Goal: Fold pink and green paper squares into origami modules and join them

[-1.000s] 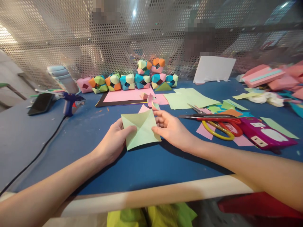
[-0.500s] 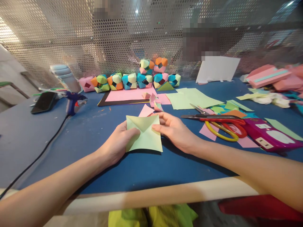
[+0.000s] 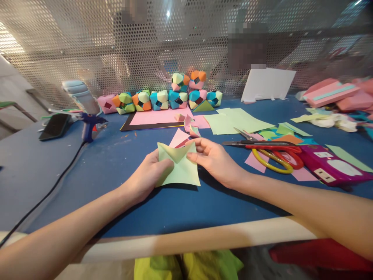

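Note:
A pale green square of paper (image 3: 183,173) is held up between my two hands, just above the blue table. Its top edge dips inward in a V-shaped crease. My left hand (image 3: 153,169) grips the left side, thumb on the front face and fingers hidden behind. On the opposite side, my right hand (image 3: 214,160) pinches the right edge near the upper corner between thumb and fingers. Just beyond the sheet lies a pink piece of paper (image 3: 179,137), beside small folded pink pieces (image 3: 189,123).
Folded paper cubes (image 3: 159,100) line the back, two stacked on top. Left are a glue gun (image 3: 88,126) with its cord, a phone (image 3: 54,127) and a bottle (image 3: 80,97). Green sheets (image 3: 237,121), scissors (image 3: 272,149) and a purple power strip (image 3: 335,165) lie right.
The top edge of the green paper has bent in further, and its upper corners have come slightly closer together. Both hands keep their grip in nearly the same place.

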Motion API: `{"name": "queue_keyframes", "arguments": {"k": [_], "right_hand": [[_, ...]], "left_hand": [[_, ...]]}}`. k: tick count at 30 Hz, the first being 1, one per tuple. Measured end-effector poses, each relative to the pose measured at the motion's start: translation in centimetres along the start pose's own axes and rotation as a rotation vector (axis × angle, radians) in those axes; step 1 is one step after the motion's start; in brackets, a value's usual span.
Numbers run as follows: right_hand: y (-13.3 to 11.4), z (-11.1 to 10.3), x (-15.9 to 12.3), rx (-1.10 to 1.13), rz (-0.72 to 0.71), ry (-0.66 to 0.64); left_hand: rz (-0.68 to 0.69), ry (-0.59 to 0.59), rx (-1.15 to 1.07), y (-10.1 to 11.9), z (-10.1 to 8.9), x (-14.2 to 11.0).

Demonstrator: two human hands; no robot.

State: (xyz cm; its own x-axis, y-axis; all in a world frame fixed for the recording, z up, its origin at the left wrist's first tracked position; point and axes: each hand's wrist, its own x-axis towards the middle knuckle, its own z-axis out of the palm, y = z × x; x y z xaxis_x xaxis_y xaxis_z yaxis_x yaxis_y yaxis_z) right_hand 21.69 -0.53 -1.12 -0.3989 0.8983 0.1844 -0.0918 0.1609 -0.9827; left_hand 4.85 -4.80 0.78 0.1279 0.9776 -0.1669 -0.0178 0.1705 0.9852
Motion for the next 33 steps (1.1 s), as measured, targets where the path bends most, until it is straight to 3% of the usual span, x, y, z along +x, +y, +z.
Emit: {"name": "queue_keyframes", "arguments": {"k": [5,21,29,33], "right_hand": [[0.3,-0.2,-0.1,-0.115,-0.136,-0.004],[-1.0,0.3,-0.7,-0.137,-0.139,0.021],[-2.2,0.7,-1.9,-0.201,-0.178,-0.102],[-2.1,0.7,-1.8,-0.327,-0.254,-0.053]], "left_hand": [[0.016,0.012,0.069,-0.1,0.1,-0.2],[0.161,-0.112,0.44,0.3,-0.1,-0.6],[0.135,-0.044,0.399,0.3,0.2,-0.7],[0.114,-0.046,0.344,0.2,0.2,-0.7]]}}
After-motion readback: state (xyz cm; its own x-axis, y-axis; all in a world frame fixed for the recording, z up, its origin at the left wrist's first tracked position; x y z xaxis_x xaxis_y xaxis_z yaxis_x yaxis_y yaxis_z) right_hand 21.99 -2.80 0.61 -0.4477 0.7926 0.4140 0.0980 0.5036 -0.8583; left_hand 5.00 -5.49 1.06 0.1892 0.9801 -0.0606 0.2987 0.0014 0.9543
